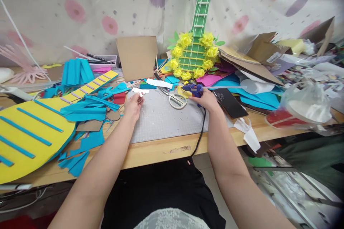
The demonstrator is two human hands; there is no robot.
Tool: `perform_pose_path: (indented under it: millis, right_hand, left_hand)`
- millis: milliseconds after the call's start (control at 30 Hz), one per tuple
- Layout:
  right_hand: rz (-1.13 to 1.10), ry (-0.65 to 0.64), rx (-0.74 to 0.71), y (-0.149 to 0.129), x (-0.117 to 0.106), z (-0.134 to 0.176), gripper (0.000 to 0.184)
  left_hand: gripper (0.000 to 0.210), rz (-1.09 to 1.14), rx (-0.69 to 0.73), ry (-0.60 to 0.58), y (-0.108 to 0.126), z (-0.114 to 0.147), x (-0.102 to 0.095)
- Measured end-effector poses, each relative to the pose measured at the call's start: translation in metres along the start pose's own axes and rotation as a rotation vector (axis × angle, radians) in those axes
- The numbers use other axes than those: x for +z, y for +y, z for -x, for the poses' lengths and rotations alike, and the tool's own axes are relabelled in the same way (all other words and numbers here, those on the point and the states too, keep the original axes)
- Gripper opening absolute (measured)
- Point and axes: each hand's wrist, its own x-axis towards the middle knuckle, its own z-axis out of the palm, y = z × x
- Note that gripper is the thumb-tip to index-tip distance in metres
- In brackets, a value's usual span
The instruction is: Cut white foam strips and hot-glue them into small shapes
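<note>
My left hand (132, 106) is closed in a pinch on a small white paper strip (140, 91) over the left edge of the grey cutting mat (161, 125). My right hand (206, 101) is wrapped round a blue hot glue gun (194, 88), whose nozzle points left. A long clear glue stick (228, 87) sticks out of the gun's back, and its black cord (202, 128) drops over the table edge. Between my hands lie scissors (177, 101) with pale handles and another white paper strip (159, 83). A yellow piece (184, 92) lies by the nozzle.
A green paper guitar (198, 48) ringed with yellow flowers stands at the back. On the left rests a yellow guitar shape (34, 132) among blue paper scraps (83, 109). To the right are a phone (230, 103), cardboard (249, 62) and a bagged tub (298, 111).
</note>
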Motion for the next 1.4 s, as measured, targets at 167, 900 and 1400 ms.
perform_pose_path:
  millis: [167, 900, 1400]
  right_hand:
    - [0.112, -0.209, -0.012, -0.007, -0.027, 0.016, 0.041]
    - [-0.991, -0.529, -0.219, -0.164, 0.074, 0.043, 0.005]
    - [-1.042, -0.573, -0.258, -0.155, 0.075, 0.042, 0.009]
  left_hand:
    - [0.015, -0.016, -0.003, -0.009, -0.001, 0.001, 0.001]
    - [0.021, -0.046, 0.014, -0.108, -0.005, 0.004, 0.003]
    - [0.024, -0.097, 0.035, -0.185, -0.005, 0.006, 0.002]
